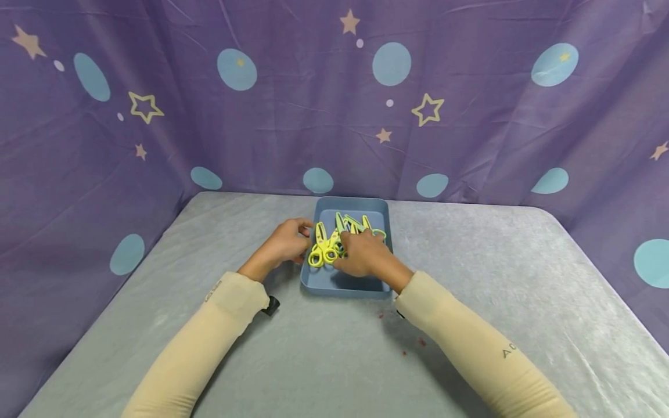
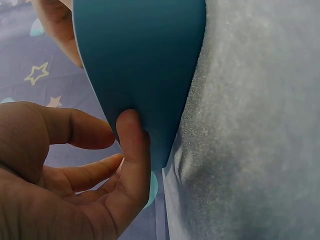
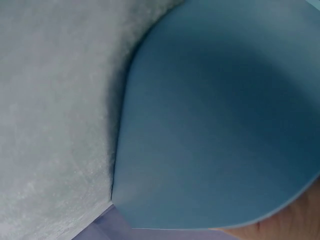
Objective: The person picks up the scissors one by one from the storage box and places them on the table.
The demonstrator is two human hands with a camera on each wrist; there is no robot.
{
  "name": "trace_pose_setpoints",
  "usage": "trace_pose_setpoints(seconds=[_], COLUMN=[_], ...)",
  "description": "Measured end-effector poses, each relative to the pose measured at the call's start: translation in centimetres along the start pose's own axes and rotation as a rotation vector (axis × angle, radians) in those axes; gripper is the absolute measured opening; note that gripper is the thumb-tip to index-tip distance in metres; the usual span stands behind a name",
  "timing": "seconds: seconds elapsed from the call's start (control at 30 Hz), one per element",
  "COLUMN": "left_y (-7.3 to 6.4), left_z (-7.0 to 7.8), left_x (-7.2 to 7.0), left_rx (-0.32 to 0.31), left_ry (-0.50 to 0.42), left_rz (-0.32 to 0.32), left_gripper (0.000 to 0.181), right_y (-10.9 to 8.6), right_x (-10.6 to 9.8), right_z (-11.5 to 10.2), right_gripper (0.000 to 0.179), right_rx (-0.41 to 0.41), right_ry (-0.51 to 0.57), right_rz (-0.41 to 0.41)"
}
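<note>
A shallow blue tray (image 1: 334,290) stands on the table with several yellow-green craft scissors (image 1: 320,247) piled inside it. At the tray's left side, my left hand (image 1: 286,241) holds the rim; the left wrist view has a finger (image 2: 132,145) against the outer wall and another at the edge. My right hand (image 1: 363,253) reaches over the tray's inside and touches the scissors, its palm downward. Its fingertips are partly lost among them. In the right wrist view, the tray wall (image 3: 200,125) hides most of that hand.
A grey cloth covers the table (image 1: 496,278), with a few small red spots (image 1: 421,342) in front of the tray on the right. Purple curtains (image 1: 313,116) with stars and blue dots hang behind and on both sides.
</note>
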State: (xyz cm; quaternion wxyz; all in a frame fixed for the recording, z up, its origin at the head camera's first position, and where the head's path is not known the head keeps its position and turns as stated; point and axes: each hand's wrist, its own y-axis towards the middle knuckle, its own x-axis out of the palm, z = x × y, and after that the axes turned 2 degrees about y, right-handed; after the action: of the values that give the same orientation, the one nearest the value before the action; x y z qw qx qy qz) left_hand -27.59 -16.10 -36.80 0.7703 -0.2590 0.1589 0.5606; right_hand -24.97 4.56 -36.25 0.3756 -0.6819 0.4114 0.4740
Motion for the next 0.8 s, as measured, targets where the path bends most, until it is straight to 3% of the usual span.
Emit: trace_pose_setpoints(seconds=[0.23, 0.57, 0.8], left_y=[0.0, 0.1, 0.0], left_z=[0.0, 0.0, 0.1], left_x=[0.0, 0.0, 0.0], left_rx=[0.001, -0.003, -0.003], left_ry=[0.003, 0.01, 0.006], left_rz=[0.002, 0.003, -0.003], left_gripper=[0.062, 0.061, 0.061], right_y=[-0.3, -1.2, -1.7], right_x=[-0.1, -1.3, -2.1], right_z=[0.1, 0.3, 0.9], right_gripper=[0.039, 0.033, 0.035], right_rx=[0.007, -0.068, -0.106], right_ry=[0.006, 0.015, -0.042], right_rz=[0.037, 0.132, 0.181])
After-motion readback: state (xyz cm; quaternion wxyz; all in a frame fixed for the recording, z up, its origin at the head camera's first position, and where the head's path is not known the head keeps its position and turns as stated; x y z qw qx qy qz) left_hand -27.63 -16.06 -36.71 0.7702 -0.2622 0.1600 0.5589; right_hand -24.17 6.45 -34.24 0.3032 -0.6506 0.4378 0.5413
